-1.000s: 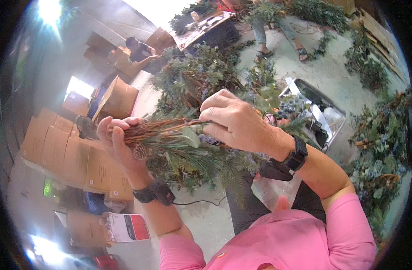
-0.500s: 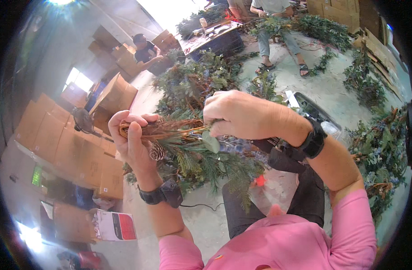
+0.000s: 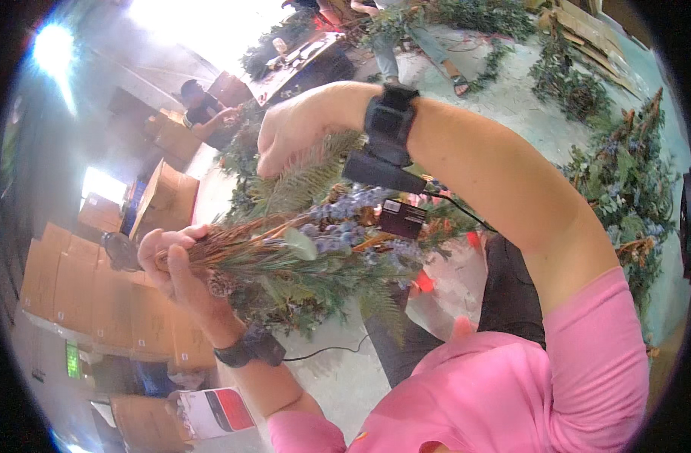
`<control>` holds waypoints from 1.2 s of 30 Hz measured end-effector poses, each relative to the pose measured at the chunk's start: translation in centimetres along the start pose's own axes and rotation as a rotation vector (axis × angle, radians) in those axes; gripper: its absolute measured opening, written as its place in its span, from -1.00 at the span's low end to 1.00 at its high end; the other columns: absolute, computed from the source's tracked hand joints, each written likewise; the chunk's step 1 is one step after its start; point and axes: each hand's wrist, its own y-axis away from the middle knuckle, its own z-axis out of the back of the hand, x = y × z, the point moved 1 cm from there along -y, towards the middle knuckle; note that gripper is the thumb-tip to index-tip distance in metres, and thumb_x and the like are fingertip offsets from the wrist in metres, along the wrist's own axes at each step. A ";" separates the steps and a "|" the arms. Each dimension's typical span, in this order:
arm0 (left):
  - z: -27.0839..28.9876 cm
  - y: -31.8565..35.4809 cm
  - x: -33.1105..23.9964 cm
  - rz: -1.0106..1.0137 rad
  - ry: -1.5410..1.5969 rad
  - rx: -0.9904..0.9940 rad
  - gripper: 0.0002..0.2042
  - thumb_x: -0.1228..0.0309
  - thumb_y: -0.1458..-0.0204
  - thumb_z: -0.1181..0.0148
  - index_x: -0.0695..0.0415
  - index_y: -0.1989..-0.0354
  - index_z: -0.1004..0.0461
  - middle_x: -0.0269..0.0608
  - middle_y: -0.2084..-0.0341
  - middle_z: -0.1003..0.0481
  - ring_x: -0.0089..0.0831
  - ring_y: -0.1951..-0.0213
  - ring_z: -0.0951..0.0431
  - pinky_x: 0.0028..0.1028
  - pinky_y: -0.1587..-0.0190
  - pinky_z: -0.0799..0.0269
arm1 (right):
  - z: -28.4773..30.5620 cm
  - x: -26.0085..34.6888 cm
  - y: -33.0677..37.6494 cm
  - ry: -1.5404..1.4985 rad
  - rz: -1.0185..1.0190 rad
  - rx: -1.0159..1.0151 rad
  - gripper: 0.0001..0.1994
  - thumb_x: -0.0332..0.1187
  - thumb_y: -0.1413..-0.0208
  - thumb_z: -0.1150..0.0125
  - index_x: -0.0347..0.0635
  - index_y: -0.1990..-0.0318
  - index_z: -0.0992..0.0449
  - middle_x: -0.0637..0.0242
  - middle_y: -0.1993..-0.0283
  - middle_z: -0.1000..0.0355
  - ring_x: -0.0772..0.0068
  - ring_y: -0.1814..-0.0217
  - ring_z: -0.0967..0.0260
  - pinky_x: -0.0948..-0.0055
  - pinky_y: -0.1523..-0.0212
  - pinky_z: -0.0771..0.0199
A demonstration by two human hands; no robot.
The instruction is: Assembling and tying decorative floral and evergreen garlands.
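Note:
My left hand (image 3: 173,260) is closed around the brown stems of a bundle of artificial greenery (image 3: 315,249), a spray of green needles, fern fronds, a pale leaf and bluish berries pointing right. My right hand (image 3: 296,128) is raised above and behind the bundle, fingers curled down over a fern frond (image 3: 307,177) from the greenery heap. A black band with a small black device (image 3: 387,143) sits on that wrist. A black watch (image 3: 249,349) is on my left wrist.
A heap of green garlands (image 3: 247,151) lies on a table behind my hands. More garlands (image 3: 632,189) lie on the floor at the right. Stacked cardboard boxes (image 3: 96,302) fill the left. Other people (image 3: 198,106) stand at the back. A red and white box (image 3: 213,411) lies low left.
My right hand has left the bundle and lifted up and away to the heap behind. My left hand still holds the stems, shifted slightly lower and left.

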 end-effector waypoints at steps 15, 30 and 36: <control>1.8 -0.7 4.8 0.380 0.129 -0.088 -0.64 0.14 -0.10 0.09 0.23 0.18 -0.34 -0.08 0.19 -0.38 -0.32 0.06 -0.36 -0.27 -0.01 -0.32 | -16.8 -12.1 17.5 -0.107 -0.348 -0.616 -0.76 -0.41 0.18 -0.16 -0.21 0.27 -0.45 0.13 0.27 -0.39 0.22 0.16 -0.34 0.32 0.12 -0.31; 0.6 -2.1 5.4 0.378 0.042 -0.135 -0.57 0.13 -0.09 0.10 0.32 0.13 -0.31 0.01 0.19 -0.38 -0.26 0.09 -0.37 -0.27 0.03 -0.33 | -23.2 -2.1 13.2 0.253 -0.196 -0.980 -0.87 -0.38 0.25 -0.12 -0.20 0.48 -0.40 0.24 0.29 -0.35 0.25 0.09 -0.25 0.21 0.00 -0.17; -0.5 -1.6 5.4 0.377 -0.051 -0.173 -0.55 0.13 -0.12 0.18 0.35 0.11 -0.30 -0.01 0.17 -0.38 -0.25 0.07 -0.37 -0.28 0.01 -0.30 | -22.2 -3.8 15.5 0.210 -0.195 -1.154 -0.87 -0.48 0.19 -0.09 -0.23 0.40 -0.38 0.23 0.24 -0.34 0.20 0.08 -0.27 0.23 0.03 -0.22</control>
